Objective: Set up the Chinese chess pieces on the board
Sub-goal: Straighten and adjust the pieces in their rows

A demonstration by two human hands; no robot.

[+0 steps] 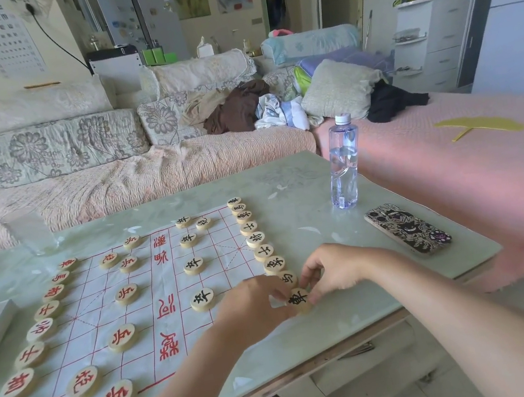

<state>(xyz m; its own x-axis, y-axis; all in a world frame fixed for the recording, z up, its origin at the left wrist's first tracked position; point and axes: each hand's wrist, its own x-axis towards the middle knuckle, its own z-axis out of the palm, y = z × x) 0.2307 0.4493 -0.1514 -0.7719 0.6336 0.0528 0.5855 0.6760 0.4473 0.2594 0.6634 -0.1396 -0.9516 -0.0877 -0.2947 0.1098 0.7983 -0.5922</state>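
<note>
At board's near corner | both hands' grip pinches black piece (298, 298) | phone (408, 227), bottle (343, 163) beside

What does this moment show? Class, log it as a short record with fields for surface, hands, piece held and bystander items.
surface: paper board on a glass-topped table
hands: left hand and right hand both pinch one piece
piece held: black-lettered chariot piece, near end of the black back row
bystander items: water bottle, phone
</note>
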